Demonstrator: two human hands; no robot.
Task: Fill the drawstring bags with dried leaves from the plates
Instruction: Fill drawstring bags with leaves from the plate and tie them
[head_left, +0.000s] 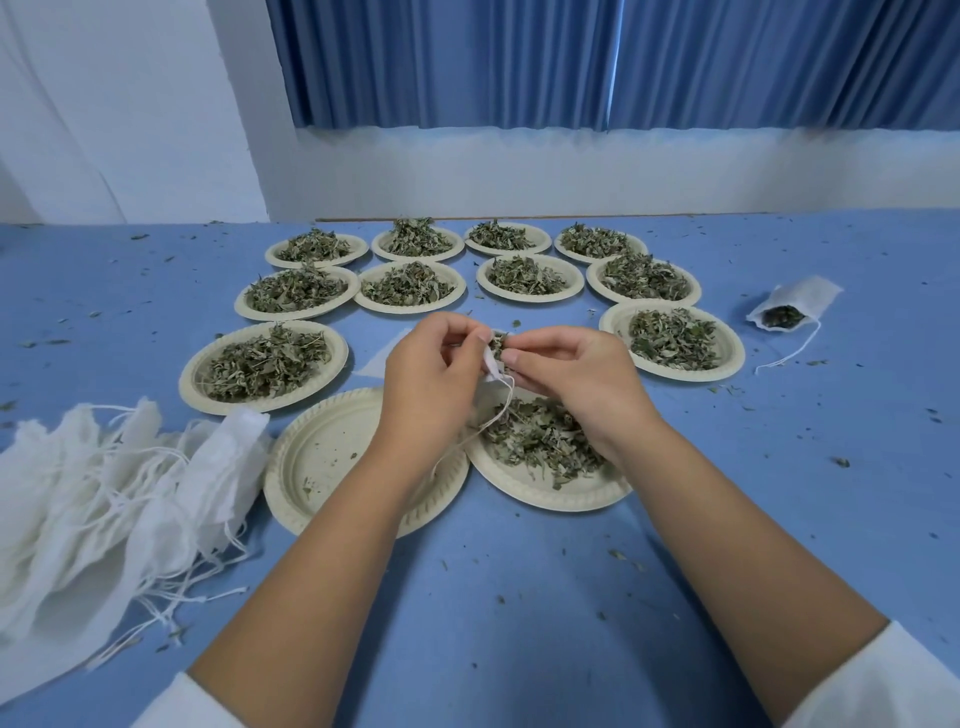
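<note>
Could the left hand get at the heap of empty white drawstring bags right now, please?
Probably not yet: the way over the nearly empty pale paper plate to the white drawstring-bag heap is free, but the left hand pinches a small white bag.

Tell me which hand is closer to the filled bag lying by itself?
The right hand. The filled bag lies off to its right, not touching it; the left hand is farther away, on the right hand's other side.
</note>
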